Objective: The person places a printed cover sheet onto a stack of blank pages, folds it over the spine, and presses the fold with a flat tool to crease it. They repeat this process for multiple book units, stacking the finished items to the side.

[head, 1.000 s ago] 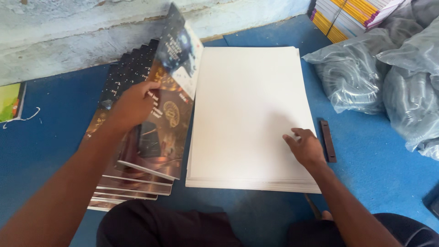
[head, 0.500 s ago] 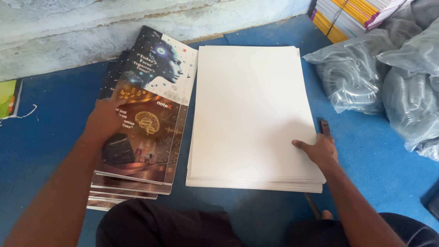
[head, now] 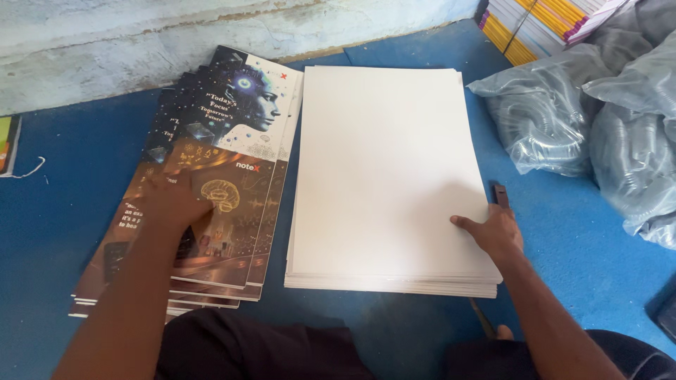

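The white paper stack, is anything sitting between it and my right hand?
Nothing visible does. The right hand already rests on the right edge of the white paper stack; a dark narrow tool lies on the blue floor just beyond it.

Printed covers on left: glossy card. White sheet stack: matt, smooth paper. Bags far right: clear crinkly plastic. Blue floor mat: rough cloth-like.

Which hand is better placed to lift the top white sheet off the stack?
Probably the right hand: it already rests on the white sheet stack at its right edge. The left hand lies flat on the printed covers.
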